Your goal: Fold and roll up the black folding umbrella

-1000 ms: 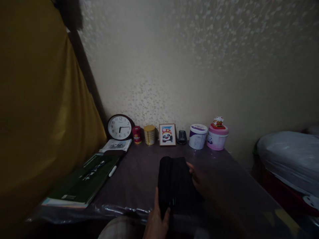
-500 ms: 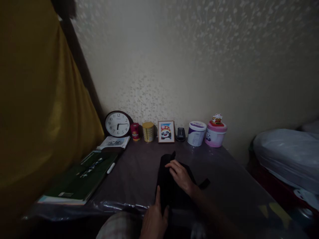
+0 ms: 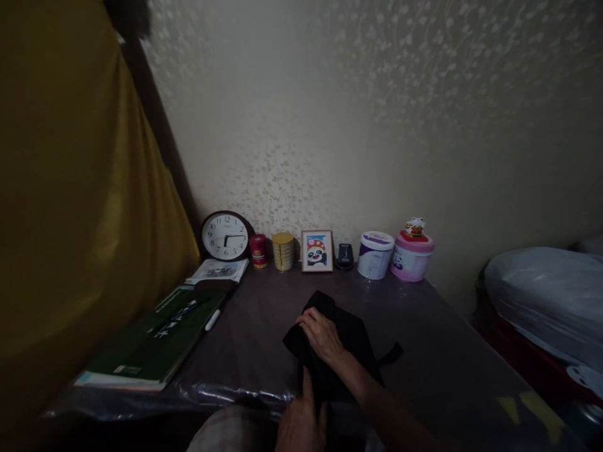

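A black cloth item (image 3: 348,339) with a strap sticking out to the right lies on the dark table (image 3: 264,320) in front of me. My right hand (image 3: 323,336) rests on its far left part, fingers curled over the fabric and gripping a fold. My left hand (image 3: 301,420) is at the near edge of the cloth, thumb raised against it, pinching its near end. The room is dim and the details of the cloth are hard to make out.
Along the wall stand a round clock (image 3: 225,236), a red tin (image 3: 258,251), a gold tin (image 3: 283,251), a framed panda picture (image 3: 316,251), a small black device (image 3: 345,256), a white tub (image 3: 374,255) and a pink tub (image 3: 412,256). Green books (image 3: 155,336) lie left, a yellow curtain (image 3: 70,207) beside them.
My right hand moved from the cloth's right side across to its far left part and pulled the fabric over. The cloth changed from a flat rectangle to a bunched shape with a strap showing.
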A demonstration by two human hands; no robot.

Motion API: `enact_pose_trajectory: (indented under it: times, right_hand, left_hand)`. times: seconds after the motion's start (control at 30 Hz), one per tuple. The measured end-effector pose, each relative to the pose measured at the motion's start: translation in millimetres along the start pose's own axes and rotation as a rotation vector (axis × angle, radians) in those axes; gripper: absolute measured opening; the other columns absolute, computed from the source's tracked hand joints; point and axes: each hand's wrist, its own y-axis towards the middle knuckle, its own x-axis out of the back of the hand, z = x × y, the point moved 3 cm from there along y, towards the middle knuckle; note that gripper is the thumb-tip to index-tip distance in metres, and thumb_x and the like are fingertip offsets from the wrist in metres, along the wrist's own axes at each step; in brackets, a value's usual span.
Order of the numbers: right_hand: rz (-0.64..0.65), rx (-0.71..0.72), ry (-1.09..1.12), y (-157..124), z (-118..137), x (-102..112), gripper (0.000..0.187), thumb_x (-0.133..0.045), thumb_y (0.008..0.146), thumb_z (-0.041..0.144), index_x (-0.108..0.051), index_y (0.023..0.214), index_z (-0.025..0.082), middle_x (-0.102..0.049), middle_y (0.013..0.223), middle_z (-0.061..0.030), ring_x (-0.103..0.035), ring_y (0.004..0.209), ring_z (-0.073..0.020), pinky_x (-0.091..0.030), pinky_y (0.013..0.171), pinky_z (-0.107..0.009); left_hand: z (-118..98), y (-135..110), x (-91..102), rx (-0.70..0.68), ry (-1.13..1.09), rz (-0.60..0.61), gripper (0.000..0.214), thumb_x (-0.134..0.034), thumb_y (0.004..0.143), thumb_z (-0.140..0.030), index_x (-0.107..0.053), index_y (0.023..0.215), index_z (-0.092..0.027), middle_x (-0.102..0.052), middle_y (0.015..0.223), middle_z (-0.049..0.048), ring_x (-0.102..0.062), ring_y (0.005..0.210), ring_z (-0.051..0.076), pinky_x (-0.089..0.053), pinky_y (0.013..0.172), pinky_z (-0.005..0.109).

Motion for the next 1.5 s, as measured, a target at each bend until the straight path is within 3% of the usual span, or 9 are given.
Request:
enact_pose_trajectory:
  times: [0.17, 0.37, 0.53, 0.73, 0.93, 1.13, 1.27, 1.37, 1.5]
  right_hand:
    - [0.048, 0.031, -0.036, 0.6, 3.9, 1.1, 0.022, -0.037, 0.090, 0.025, -0.059, 0.094, 0.026, -0.056, 0.090, -0.0008, -0.055, 0.082, -0.0126, -0.043, 0.074, -0.023]
    - [0.071, 0.051, -0.062, 0.8, 4.3, 1.5, 0.021, -0.039, 0.089, 0.026, -0.059, 0.093, 0.026, -0.057, 0.089, -0.0006, -0.055, 0.082, -0.0119, -0.043, 0.073, -0.022]
    - [0.096, 0.071, -0.078, 2.9, 4.2, 2.3, 0.022, -0.039, 0.089, 0.024, -0.061, 0.093, 0.026, -0.059, 0.088, -0.0007, -0.056, 0.080, -0.0120, -0.044, 0.070, -0.022]
    - [0.044, 0.083, 0.024, -10.2, 6.1, 16.3, 0.024, -0.038, 0.089, 0.023, -0.057, 0.104, 0.026, -0.062, 0.097, -0.0018, -0.056, 0.091, -0.0150, -0.044, 0.082, -0.029]
    - [-0.074, 0.003, 0.024, -26.0, -28.4, 21.7, 0.025, -0.039, 0.088, 0.024, -0.059, 0.102, 0.024, -0.060, 0.111, -0.0045, -0.049, 0.110, -0.0184, -0.035, 0.097, -0.041]
    - [0.021, -0.014, 0.001, 6.3, -68.8, 5.0, 0.031, -0.034, 0.090, 0.029, -0.056, 0.111, 0.022, -0.053, 0.125, -0.0041, -0.039, 0.122, -0.0173, -0.030, 0.102, -0.043]
    - [0.084, -0.083, -0.052, 26.7, -83.3, -5.8, 0.033, -0.032, 0.091, 0.028, -0.056, 0.112, 0.019, -0.053, 0.125, -0.0064, -0.042, 0.120, -0.0177, -0.031, 0.101, -0.043]
    - [0.029, -0.079, -0.140, 29.2, -80.8, -4.8, 0.034, -0.032, 0.090, 0.030, -0.054, 0.115, 0.021, -0.051, 0.126, -0.0074, -0.041, 0.121, -0.0195, -0.029, 0.101, -0.047]
    - [0.006, 0.039, -0.157, 16.2, -61.7, 1.8, 0.035, -0.033, 0.091, 0.030, -0.051, 0.119, 0.020, -0.048, 0.129, -0.0078, -0.036, 0.124, -0.0195, -0.025, 0.103, -0.046]
  left_hand:
    - [6.3, 0.3, -8.6, 0.016, -0.126, -0.036, 0.069, -0.032, 0.084, -0.026, 0.003, 0.137, 0.000, -0.063, 0.106, 0.0168, -0.061, 0.092, 0.020, -0.041, 0.073, 0.024]
    - [3.6, -2.2, -4.8, 0.053, -0.170, -0.040, 0.079, -0.036, 0.082, -0.024, 0.022, 0.134, -0.012, -0.065, 0.103, 0.0108, -0.064, 0.084, 0.018, -0.042, 0.066, 0.023]
    - [-1.2, -0.8, -1.4, 0.015, 0.005, 0.019, 0.069, -0.036, 0.082, -0.018, 0.003, 0.138, -0.028, -0.061, 0.109, 0.0073, -0.062, 0.087, 0.016, -0.042, 0.069, 0.022]
    - [1.4, 4.5, -6.3, 0.096, 0.041, 0.033, 0.066, -0.036, 0.083, -0.020, 0.001, 0.138, -0.024, -0.060, 0.112, 0.0118, -0.062, 0.088, 0.020, -0.044, 0.073, 0.028]
    - [1.6, 7.1, -9.1, 0.102, 0.005, 0.034, 0.064, -0.036, 0.083, -0.019, -0.003, 0.138, -0.025, -0.060, 0.113, 0.0094, -0.062, 0.089, 0.021, -0.044, 0.074, 0.029]
    - [0.5, 7.5, -8.4, 0.097, 0.005, 0.028, 0.063, -0.035, 0.083, -0.020, -0.004, 0.138, -0.024, -0.059, 0.112, 0.0112, -0.062, 0.089, 0.021, -0.044, 0.075, 0.030]
    - [1.1, 8.7, -7.4, 0.109, 0.000, 0.031, 0.065, -0.036, 0.083, -0.021, -0.002, 0.138, -0.024, -0.059, 0.113, 0.0092, -0.061, 0.090, 0.019, -0.044, 0.075, 0.027]
    - [1.1, 9.3, -6.7, 0.116, 0.000, 0.040, 0.066, -0.037, 0.083, -0.022, -0.001, 0.138, -0.023, -0.059, 0.114, 0.0100, -0.061, 0.092, 0.020, -0.043, 0.077, 0.028]
    - [-0.7, 9.2, -6.0, 0.108, 0.000, 0.044, 0.065, -0.036, 0.083, -0.022, 0.000, 0.137, -0.024, -0.059, 0.115, 0.0112, -0.062, 0.090, 0.022, -0.044, 0.076, 0.031]
